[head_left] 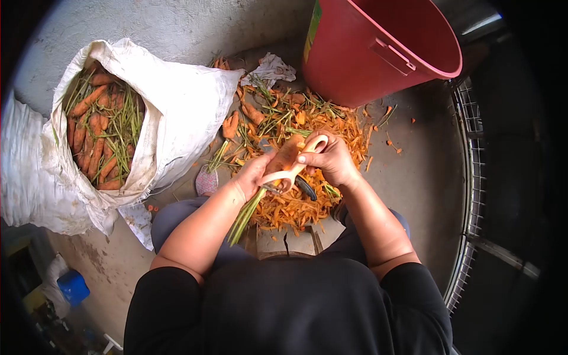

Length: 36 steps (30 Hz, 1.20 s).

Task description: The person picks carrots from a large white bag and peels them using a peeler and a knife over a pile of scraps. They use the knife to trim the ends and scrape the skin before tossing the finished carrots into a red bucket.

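My left hand (253, 175) is closed around a carrot (286, 155), near the end where its long green stalks (247, 216) hang down toward my lap. A pale peeler (289, 175) lies across the carrot, its forked head low over the stalk end. Its looped handle is gripped by my right hand (332, 160), with the thumb pressed along it. Below both hands spreads a heap of orange peelings (290, 212). A dark knife handle (305, 188) sticks out of the heap just under the peeler.
A white sack (177, 106) full of carrots with stalks (97, 142) lies open at the left. At the back stands a large red bucket (349, 65). Loose carrots (231, 125) lie by the sack's edge. A wire grate (473, 171) runs along the right side.
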Available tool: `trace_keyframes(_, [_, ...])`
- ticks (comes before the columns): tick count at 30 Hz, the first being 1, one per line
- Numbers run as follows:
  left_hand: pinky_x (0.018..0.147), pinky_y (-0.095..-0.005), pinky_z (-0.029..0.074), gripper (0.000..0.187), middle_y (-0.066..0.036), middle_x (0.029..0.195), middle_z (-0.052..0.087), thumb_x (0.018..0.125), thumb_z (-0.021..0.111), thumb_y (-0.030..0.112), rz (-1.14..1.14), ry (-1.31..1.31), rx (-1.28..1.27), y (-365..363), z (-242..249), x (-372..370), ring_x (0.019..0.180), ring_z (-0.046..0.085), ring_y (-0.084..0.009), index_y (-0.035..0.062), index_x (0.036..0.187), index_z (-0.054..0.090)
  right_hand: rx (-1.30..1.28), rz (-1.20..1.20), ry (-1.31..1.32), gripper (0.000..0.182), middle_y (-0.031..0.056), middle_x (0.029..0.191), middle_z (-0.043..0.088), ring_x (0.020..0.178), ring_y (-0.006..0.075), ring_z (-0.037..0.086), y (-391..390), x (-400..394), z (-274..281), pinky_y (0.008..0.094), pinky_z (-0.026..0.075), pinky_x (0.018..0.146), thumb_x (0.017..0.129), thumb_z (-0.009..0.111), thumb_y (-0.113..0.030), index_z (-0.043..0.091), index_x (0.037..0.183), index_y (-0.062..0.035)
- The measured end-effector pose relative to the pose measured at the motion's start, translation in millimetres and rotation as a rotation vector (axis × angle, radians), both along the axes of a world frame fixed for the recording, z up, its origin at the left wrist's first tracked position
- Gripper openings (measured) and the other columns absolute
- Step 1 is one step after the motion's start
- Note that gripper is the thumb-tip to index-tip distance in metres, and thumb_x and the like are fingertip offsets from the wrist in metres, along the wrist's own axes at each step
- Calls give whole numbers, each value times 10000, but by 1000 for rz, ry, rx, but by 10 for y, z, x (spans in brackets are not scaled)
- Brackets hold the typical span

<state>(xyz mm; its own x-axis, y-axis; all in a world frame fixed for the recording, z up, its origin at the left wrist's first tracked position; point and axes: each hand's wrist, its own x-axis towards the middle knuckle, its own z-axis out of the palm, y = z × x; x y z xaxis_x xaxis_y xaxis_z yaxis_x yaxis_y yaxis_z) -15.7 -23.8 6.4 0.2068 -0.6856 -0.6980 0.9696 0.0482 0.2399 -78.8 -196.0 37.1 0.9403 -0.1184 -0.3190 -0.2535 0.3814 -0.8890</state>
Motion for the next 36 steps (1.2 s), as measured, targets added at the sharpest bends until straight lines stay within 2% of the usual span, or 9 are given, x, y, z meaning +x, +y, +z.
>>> trace_keyframes(3, [464, -260, 423, 417, -121, 831, 546, 889, 417, 402, -226, -26, -130, 144, -190, 1, 608, 531, -189, 25, 1059, 475, -88, -113, 87, 210, 59, 619, 565, 485, 111, 543, -194, 28, -138, 212, 428, 372, 715, 708, -107, 514, 761, -41])
trace_keyframes(7, [454, -265, 424, 440, -108, 787, 519, 886, 417, 427, -266, -72, -183, 152, -189, 4, 603, 521, -183, 19, 1043, 464, -525, -691, 268, 162, 44, 598, 537, 431, 86, 461, -963, 26, -364, 209, 373, 365, 766, 657, -84, 497, 771, -60])
trace_keyframes(10, [451, -260, 431, 437, -109, 833, 540, 887, 420, 426, -222, -219, -160, 136, -122, 35, 604, 523, -174, 22, 1046, 466, -292, -648, 146, 230, 47, 626, 551, 411, 94, 469, -992, -5, -304, 219, 382, 361, 716, 706, -74, 518, 831, -8])
trace_keyframes(14, [506, -277, 469, 417, -108, 854, 555, 880, 450, 392, -149, -191, -191, 155, -208, 115, 659, 554, -167, 33, 1094, 438, -581, -302, 201, 178, 50, 680, 590, 542, 89, 526, -608, 70, -88, 220, 430, 482, 700, 712, -55, 541, 741, -24])
trace_keyframes(18, [537, -271, 468, 368, -117, 850, 545, 875, 471, 327, -93, -259, -159, 153, -163, 150, 708, 544, -176, 36, 1096, 430, -767, -138, -50, 168, 56, 677, 609, 577, 99, 560, -570, 56, -240, 234, 453, 538, 721, 700, -60, 539, 745, -19])
trace_keyframes(25, [460, -253, 455, 401, -90, 798, 553, 881, 435, 408, -62, -177, -116, 101, -147, 129, 621, 557, -154, 46, 1049, 465, 61, -348, 16, 176, 72, 618, 572, 464, 121, 535, -411, 62, 26, 217, 448, 395, 800, 623, -122, 461, 817, -53])
trace_keyframes(27, [465, -257, 440, 411, -100, 840, 563, 883, 426, 412, -65, -110, -182, 101, -190, 111, 634, 558, -176, 53, 1080, 468, 190, -237, 21, 182, 83, 625, 578, 451, 122, 535, -239, 52, 14, 218, 458, 386, 788, 629, -93, 456, 813, -44])
trace_keyframes(29, [509, -266, 512, 408, -81, 902, 589, 912, 365, 368, -18, -202, -24, -18, -118, 46, 684, 603, -154, 48, 1148, 456, 306, -124, 120, 197, 89, 624, 573, 427, 124, 521, -92, 16, 44, 218, 449, 380, 771, 643, -66, 452, 811, -34])
trace_keyframes(36, [535, -293, 474, 384, -107, 853, 564, 916, 371, 367, -186, -160, -207, 6, -260, -87, 673, 565, -195, 39, 1087, 478, 106, -362, 110, 121, 84, 584, 555, 395, 112, 491, -377, 89, -306, 208, 427, 346, 802, 603, -76, 490, 786, -35])
